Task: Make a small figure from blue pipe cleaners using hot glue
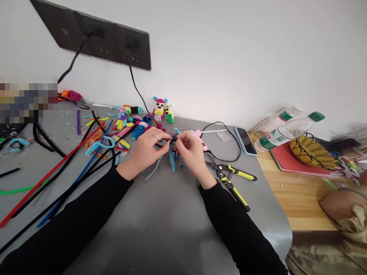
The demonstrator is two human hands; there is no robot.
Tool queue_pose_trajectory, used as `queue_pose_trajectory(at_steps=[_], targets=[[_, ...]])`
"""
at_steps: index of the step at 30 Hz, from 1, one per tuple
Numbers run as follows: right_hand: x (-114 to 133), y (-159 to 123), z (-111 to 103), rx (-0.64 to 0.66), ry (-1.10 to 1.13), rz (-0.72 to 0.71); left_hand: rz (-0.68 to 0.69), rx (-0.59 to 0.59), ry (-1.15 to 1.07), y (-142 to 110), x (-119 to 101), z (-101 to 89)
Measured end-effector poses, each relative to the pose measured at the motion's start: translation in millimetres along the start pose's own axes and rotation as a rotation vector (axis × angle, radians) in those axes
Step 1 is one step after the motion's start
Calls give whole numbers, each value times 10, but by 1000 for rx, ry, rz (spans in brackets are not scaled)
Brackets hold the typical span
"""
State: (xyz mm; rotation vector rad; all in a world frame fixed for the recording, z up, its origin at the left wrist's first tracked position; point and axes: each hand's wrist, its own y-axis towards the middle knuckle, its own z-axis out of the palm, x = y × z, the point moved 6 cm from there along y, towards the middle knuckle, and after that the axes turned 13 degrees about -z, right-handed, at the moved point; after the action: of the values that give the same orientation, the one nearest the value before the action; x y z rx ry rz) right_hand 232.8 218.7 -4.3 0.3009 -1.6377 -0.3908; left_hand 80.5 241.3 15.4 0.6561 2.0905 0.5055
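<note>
My left hand (147,149), a ring on one finger, and my right hand (191,154) meet above the grey tabletop, their thumbs and fingertips closed. Between them is a small bundle of pipe cleaners, with a dark piece (173,139) at the fingertips and a light blue pipe cleaner (172,162) hanging below. The fingers hide much of the bundle. Just behind my right hand lies a pink glue gun (204,146), partly covered. Wire strippers (228,173) with yellow and black handles lie to its right, spread apart.
Loose pipe cleaners (54,173) cover the left side. Small pipe-cleaner figures (159,109) stand by the wall. A phone (246,141) lies near the right edge. Beyond, plastic bottles (282,133) lie on a wooden surface (286,194). A cord (134,82) runs down from the wall sockets.
</note>
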Motion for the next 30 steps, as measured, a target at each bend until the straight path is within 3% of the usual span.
queue_pose_trajectory(at_steps=[6, 13, 30], targets=[[96, -1, 17, -29, -106, -109, 11, 11, 31, -31, 6, 39], [143, -11, 39, -69, -119, -181, 16, -70, 22, -70, -42, 32], [39, -53, 81, -155, -75, -154, -254, -39, -88, -86, -23, 61]])
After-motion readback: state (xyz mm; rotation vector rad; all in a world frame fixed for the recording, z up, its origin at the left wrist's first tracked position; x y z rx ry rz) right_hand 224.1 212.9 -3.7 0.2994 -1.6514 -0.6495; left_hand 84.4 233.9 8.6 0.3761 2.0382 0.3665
